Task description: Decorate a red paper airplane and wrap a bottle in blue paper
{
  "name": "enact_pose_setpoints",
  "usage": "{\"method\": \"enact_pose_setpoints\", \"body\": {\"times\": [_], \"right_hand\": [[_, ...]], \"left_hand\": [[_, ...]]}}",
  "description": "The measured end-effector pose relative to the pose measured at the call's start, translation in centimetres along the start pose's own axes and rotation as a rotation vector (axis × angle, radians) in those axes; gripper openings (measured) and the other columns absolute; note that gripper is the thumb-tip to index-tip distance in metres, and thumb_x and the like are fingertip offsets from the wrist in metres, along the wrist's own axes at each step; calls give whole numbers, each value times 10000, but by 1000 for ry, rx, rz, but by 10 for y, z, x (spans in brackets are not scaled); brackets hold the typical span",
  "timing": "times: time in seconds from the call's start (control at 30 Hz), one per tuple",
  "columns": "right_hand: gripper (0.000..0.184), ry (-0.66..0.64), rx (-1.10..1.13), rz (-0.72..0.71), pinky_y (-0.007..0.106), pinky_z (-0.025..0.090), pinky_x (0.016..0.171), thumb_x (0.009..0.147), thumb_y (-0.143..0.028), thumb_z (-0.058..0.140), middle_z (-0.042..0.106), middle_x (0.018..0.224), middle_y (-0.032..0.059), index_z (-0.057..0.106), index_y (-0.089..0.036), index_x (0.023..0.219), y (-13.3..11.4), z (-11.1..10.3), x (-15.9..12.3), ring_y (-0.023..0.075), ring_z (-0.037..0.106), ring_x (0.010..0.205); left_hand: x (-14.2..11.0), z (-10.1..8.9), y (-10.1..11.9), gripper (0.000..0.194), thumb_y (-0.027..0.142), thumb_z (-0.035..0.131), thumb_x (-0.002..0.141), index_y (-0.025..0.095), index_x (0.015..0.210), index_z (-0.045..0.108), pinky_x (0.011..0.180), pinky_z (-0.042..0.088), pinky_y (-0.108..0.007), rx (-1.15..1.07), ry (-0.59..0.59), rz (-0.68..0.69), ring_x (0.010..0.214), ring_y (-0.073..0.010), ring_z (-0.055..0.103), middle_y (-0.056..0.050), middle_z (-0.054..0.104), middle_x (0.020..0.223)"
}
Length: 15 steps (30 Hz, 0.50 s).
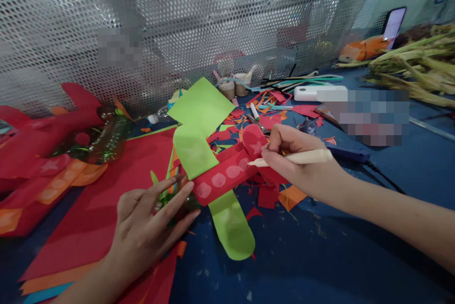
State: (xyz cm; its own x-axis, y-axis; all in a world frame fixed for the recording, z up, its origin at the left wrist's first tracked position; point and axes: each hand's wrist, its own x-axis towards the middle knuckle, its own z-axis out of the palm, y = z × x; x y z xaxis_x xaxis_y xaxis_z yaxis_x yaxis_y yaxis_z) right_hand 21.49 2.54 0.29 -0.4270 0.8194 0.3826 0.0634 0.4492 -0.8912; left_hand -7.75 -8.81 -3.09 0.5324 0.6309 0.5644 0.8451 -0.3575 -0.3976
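Observation:
A toy plane (234, 185) made of a plastic bottle wrapped in red paper lies on the table before me. It has rounded light-green wings (232, 230), pale pink circles along its side, and a red tail piece (255, 140) with a pale star. My left hand (147, 218) grips the bottle end, fingers closed along it; part of the bottle is hidden beneath them. In my right hand (316, 176), a cream-coloured marker (308, 157) is pinched, its tip at the circle nearest the tail.
Another red toy plane (46, 138) stands at left, beside red paper sheets (85, 228). Behind lie a light-green sheet (204, 105), coloured scraps (268, 195), a green-ended marker (254, 111) and a white device (305, 93). A dark-blue tool (346, 153) with a cable lies right. Perforated metal rises behind.

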Motion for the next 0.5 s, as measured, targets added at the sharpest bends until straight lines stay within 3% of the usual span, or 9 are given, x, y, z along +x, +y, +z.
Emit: {"method": "enact_pose_setpoints", "body": {"times": [0.13,0.5], "right_hand": [[215,0,-6,-7,254,243,477,795,-182,565,448,576,-78,403,-251,671,2,0,-1,99,353,516],[258,-5,28,-9,256,321,518,836,-186,587,397,578,-89,388,-257,689,1,0,-1,112,363,541]], "left_hand": [[1,-1,0,651,372,592,998,226,1586,355,772,535,-456,12,17,31,882,-306,738,-185,723,1187],[2,-1,0,622,378,575,1009,247,1578,359,781,522,-442,18,22,25,857,-279,728,-165,720,1173]]}}
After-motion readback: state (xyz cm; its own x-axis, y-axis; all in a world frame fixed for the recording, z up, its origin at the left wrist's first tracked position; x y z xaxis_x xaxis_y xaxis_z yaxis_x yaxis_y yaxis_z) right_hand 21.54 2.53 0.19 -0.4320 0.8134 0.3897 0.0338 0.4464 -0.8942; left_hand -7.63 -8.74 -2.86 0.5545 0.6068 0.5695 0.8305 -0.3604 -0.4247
